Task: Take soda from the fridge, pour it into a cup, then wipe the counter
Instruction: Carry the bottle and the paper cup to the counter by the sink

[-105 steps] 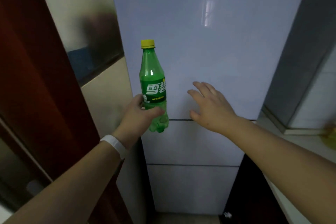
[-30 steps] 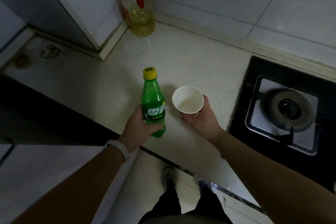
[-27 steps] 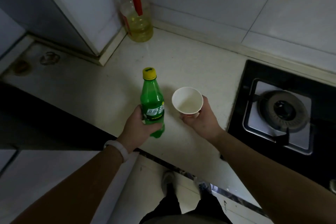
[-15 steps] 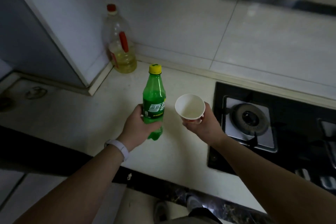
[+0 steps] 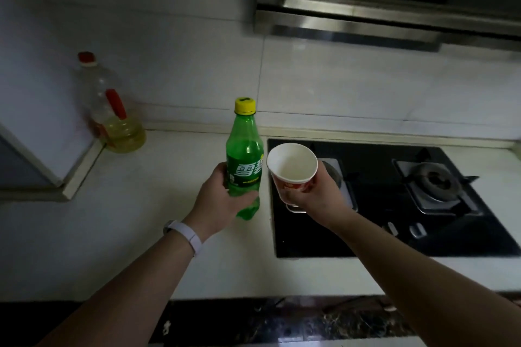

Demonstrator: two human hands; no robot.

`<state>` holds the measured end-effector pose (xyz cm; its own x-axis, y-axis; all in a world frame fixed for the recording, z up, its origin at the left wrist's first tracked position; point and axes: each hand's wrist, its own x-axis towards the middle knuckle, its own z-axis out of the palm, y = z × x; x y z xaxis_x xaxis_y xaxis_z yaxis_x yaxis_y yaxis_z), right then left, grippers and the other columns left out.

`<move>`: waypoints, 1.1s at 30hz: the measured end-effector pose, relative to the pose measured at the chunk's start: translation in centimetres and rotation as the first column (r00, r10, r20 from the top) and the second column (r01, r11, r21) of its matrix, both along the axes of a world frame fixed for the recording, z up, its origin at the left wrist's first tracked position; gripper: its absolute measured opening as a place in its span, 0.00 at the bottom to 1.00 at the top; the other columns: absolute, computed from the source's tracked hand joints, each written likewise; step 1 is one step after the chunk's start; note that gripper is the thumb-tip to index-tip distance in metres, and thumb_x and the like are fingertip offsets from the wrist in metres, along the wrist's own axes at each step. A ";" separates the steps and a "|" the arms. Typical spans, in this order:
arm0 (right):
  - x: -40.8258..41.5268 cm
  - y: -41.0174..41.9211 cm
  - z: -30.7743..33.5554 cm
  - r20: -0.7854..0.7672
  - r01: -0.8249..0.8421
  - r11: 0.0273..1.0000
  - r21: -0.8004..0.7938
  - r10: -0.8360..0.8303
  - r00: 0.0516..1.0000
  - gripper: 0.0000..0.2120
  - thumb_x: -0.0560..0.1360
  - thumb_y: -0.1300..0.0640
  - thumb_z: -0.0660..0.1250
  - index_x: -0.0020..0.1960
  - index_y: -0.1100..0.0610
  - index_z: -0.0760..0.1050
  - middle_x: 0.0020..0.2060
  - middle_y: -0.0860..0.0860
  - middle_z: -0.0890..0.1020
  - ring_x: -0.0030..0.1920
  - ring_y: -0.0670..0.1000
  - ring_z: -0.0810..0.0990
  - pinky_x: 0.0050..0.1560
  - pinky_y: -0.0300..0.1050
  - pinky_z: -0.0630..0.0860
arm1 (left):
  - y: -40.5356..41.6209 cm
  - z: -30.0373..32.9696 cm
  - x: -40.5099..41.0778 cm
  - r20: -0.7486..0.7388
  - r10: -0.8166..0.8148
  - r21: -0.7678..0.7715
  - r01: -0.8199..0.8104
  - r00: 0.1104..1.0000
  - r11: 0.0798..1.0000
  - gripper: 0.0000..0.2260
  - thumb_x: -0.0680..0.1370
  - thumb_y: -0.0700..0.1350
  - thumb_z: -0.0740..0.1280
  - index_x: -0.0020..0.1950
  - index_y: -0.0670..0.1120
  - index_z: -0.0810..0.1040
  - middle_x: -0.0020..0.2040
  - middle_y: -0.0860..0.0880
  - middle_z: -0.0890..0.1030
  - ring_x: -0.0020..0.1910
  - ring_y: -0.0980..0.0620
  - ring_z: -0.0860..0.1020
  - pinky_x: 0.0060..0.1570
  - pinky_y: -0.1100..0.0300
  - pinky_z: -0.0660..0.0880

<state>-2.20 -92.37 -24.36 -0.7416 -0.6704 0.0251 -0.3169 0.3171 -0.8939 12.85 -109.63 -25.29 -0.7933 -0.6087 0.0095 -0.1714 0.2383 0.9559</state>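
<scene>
The left hand [image 5: 218, 201] gripped the green soda bottle [image 5: 244, 159] around its lower body, fingers curled about it, holding it upright above the bench [image 5: 112, 234] with its yellow cap [image 5: 245, 105] in place. The right hand [image 5: 320, 196] held the paper cup [image 5: 291, 170] from below, fingers wrapped around its base, mouth tilted toward the camera, just beside the bottle and over the edge of the black stove [image 5: 394, 234].
</scene>
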 end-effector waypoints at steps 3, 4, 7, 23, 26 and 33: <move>-0.6 3.3 0.7 -0.006 0.075 0.997 -0.036 -0.075 0.997 0.35 0.63 0.53 0.81 0.64 0.43 0.67 0.57 0.40 0.78 0.56 0.38 0.77 0.53 0.33 0.73 | 2.3 0.6 -1.8 0.000 -0.066 -0.057 0.066 0.998 0.996 0.25 0.66 0.42 0.79 0.58 0.55 0.72 0.51 0.59 0.81 0.48 0.66 0.80 0.47 0.66 0.76; -0.8 4.5 0.9 -0.004 0.095 0.995 -0.040 -0.095 0.995 0.34 0.64 0.56 0.80 0.62 0.41 0.66 0.56 0.39 0.78 0.55 0.35 0.77 0.52 0.31 0.72 | 3.2 0.7 -2.3 0.003 -0.087 -0.075 0.087 0.996 0.993 0.25 0.66 0.42 0.79 0.57 0.55 0.73 0.50 0.59 0.81 0.47 0.66 0.80 0.46 0.67 0.76; -1.5 8.6 1.0 0.010 0.174 0.984 -0.047 -0.174 0.985 0.34 0.64 0.57 0.80 0.63 0.44 0.66 0.52 0.36 0.77 0.51 0.28 0.75 0.48 0.25 0.71 | 6.1 1.2 -4.1 0.025 -0.143 -0.128 0.146 0.989 0.981 0.24 0.65 0.45 0.80 0.55 0.58 0.72 0.48 0.62 0.81 0.46 0.68 0.79 0.44 0.71 0.74; -5.3 37.1 1.0 0.084 0.534 0.842 -0.079 -0.528 0.845 0.37 0.61 0.55 0.77 0.65 0.44 0.65 0.56 0.41 0.77 0.53 0.36 0.77 0.44 0.30 0.74 | 31.1 3.4 -15.6 0.100 -0.514 -0.126 0.523 0.852 0.843 0.26 0.66 0.42 0.80 0.58 0.54 0.71 0.49 0.61 0.79 0.47 0.69 0.77 0.44 0.71 0.72; -5.4 42.3 0.4 0.073 0.612 0.785 -0.095 -0.608 0.791 0.34 0.62 0.56 0.80 0.60 0.38 0.68 0.55 0.40 0.79 0.55 0.37 0.77 0.50 0.34 0.75 | 36.4 3.2 -17.4 0.115 -0.556 -0.113 0.567 0.823 0.816 0.26 0.66 0.42 0.80 0.58 0.54 0.71 0.49 0.60 0.79 0.48 0.66 0.77 0.41 0.73 0.70; -5.0 52.8 1.4 0.044 0.711 0.688 -0.147 -0.713 0.699 0.36 0.63 0.59 0.80 0.64 0.45 0.66 0.54 0.37 0.76 0.53 0.29 0.74 0.49 0.22 0.68 | 47.1 3.2 -21.1 0.087 -0.647 -0.061 0.652 0.757 0.755 0.28 0.66 0.38 0.79 0.62 0.50 0.73 0.52 0.56 0.81 0.50 0.60 0.79 0.48 0.62 0.74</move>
<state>-7.23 -39.56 -23.00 -0.9933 0.0713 0.0912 -0.0634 0.3243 -0.9438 -8.22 -62.49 -22.14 -0.9983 0.0546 -0.0227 0.0004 0.3893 0.9211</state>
